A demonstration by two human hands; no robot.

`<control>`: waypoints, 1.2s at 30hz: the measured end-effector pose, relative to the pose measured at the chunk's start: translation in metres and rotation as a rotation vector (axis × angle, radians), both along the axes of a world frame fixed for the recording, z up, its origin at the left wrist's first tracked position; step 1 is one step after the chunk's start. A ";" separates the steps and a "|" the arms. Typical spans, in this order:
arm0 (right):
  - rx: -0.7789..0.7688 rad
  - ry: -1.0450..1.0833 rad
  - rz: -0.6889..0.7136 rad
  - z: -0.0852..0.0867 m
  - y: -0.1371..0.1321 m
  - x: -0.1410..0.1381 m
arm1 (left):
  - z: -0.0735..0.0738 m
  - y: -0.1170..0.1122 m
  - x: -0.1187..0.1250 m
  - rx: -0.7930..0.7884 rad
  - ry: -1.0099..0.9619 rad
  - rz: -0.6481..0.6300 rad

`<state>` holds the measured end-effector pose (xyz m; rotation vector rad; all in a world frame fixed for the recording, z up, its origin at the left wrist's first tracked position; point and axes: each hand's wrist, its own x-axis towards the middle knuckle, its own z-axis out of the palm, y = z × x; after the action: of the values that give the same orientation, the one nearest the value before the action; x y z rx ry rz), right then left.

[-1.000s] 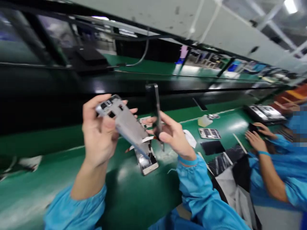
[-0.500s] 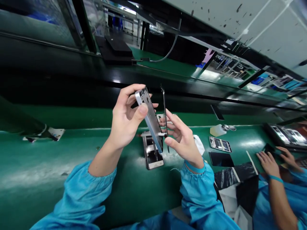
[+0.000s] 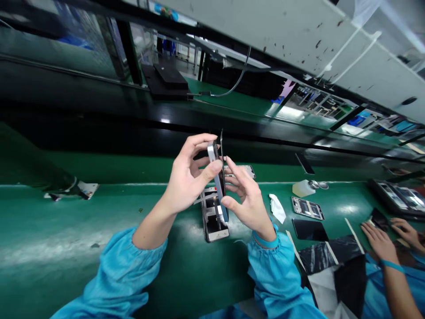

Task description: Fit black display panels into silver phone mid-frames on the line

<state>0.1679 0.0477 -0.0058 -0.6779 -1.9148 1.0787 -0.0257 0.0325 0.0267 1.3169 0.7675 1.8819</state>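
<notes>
My left hand [image 3: 191, 177] grips a silver-blue phone frame [image 3: 217, 181], thumb on its near side and fingers over the top edge. My right hand [image 3: 244, 195] holds a thin dark phone screen [image 3: 222, 155] on edge, close alongside the frame; at their lower ends I cannot tell whether the two touch. Under the hands, an opened phone [image 3: 215, 221] with a white lower border lies on the green bench. Behind my right hand, another pale phone part [image 3: 247, 171] is partly hidden by the fingers.
Right of my hands lie a crumpled white tissue [image 3: 277, 208], a bottle of yellowish liquid [image 3: 303, 188], an opened phone frame [image 3: 307, 208] and a dark screen [image 3: 310, 230]. Farther right, a co-worker's hands [image 3: 378, 239] are near a black tray [image 3: 398, 199]. A green post [image 3: 43, 164] stands at left.
My two hands have come closer together, so the screen now sits right beside the frame. The frame has turned more edge-on. The whole view has shifted slightly.
</notes>
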 end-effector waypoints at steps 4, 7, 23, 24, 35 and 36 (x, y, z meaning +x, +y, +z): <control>0.060 -0.041 0.037 -0.002 0.003 0.002 | -0.006 -0.001 -0.004 -0.015 0.002 -0.060; 0.101 -0.059 0.057 -0.004 0.007 0.004 | -0.010 0.000 -0.009 0.012 0.009 -0.082; -0.184 0.317 0.017 -0.028 0.036 -0.015 | -0.020 0.007 -0.028 -0.118 0.226 0.077; -0.203 0.333 -0.027 -0.027 0.037 -0.016 | -0.020 0.009 -0.025 -0.135 0.163 0.097; 0.117 -0.071 -0.219 0.008 0.001 -0.008 | -0.002 0.013 0.014 -0.391 -0.493 -0.067; 0.050 -0.003 -0.264 0.012 0.000 0.000 | 0.002 0.011 0.015 -0.425 -0.505 -0.126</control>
<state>0.1679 0.0481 0.0064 -0.8759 -1.7889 0.8622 -0.0108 0.0432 0.0290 0.5785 0.7382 1.7206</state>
